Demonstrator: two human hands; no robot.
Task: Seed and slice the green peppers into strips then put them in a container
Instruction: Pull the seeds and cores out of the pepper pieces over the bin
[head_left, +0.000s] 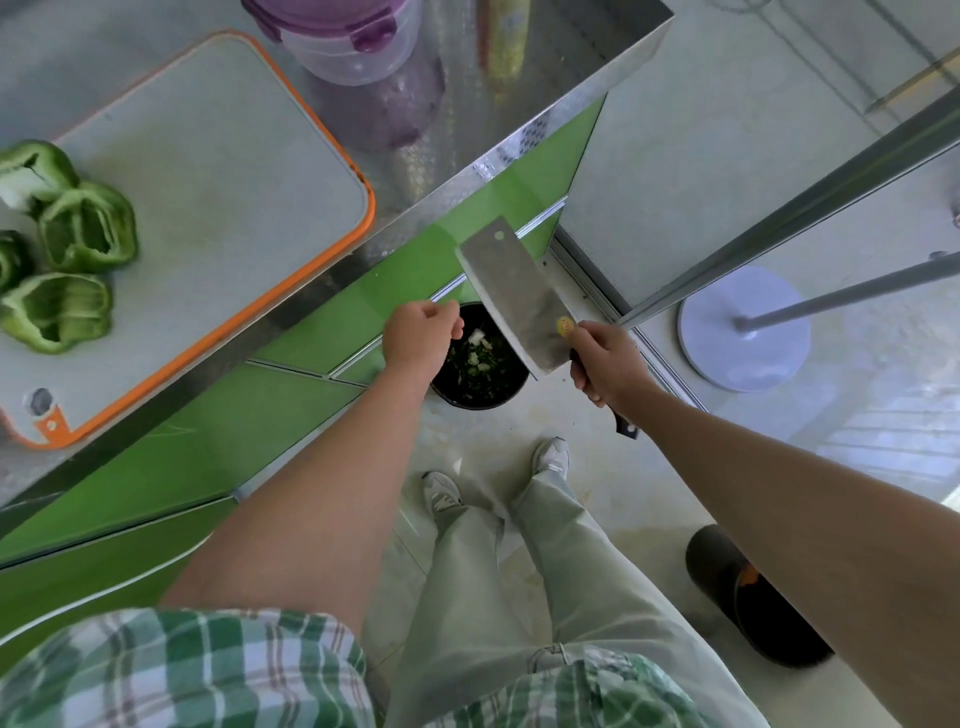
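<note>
Your right hand gripped the cleaver over the black bin, your left hand hung curled beside it, whether pinching anything I cannot tell, and the green pepper halves lay on the cutting board.

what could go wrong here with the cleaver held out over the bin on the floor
1. The cleaver's long edge seems to face the left hand, which hovers close beside it over the bin. Brushing scraps off the blade could nick the fingers.
2. The right hand holds the cleaver out past the counter, over the floor. If the grip slips, it could fall near the shoes.
</note>
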